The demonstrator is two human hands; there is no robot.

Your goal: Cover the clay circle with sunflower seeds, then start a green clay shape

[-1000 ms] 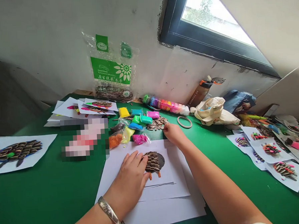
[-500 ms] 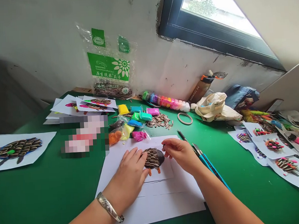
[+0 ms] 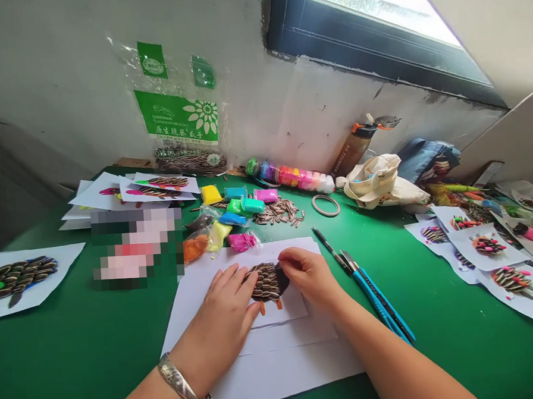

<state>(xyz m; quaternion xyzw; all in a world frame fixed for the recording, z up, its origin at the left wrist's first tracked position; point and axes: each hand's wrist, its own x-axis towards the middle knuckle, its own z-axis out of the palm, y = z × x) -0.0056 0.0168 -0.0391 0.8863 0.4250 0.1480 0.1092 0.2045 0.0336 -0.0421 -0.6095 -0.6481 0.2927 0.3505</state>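
Observation:
A small figure of sunflower seeds (image 3: pixel 265 282), laid in rows on dark clay with orange clay feet (image 3: pixel 278 304), lies on a white paper card (image 3: pixel 294 311). Beneath the card are larger white sheets (image 3: pixel 301 358). My left hand (image 3: pixel 230 311) rests flat, fingers outstretched, its fingertips at the figure's left edge. At the upper right of the figure, my right hand (image 3: pixel 304 275) has thumb and forefinger pinched together against the smooth dark clay head (image 3: pixel 283 282). A small piece of dark clay is in this pinch, mostly hidden by the fingers.
Bagged coloured clay (image 3: pixel 244 241) and loose sunflower seeds (image 3: pixel 278 212) lie behind the paper. A tape roll (image 3: pixel 326 205), a pen (image 3: pixel 329 247) and blue utility knives (image 3: pixel 383 303) are rightward. Finished seed pictures lie left (image 3: pixel 27 277) and right (image 3: pixel 487 247). A seed bag (image 3: pixel 184 123) leans on the wall.
My right hand has moved left and come down onto the dark head with its small dark piece. My left hand stays flat by the figure. The view has shifted slightly.

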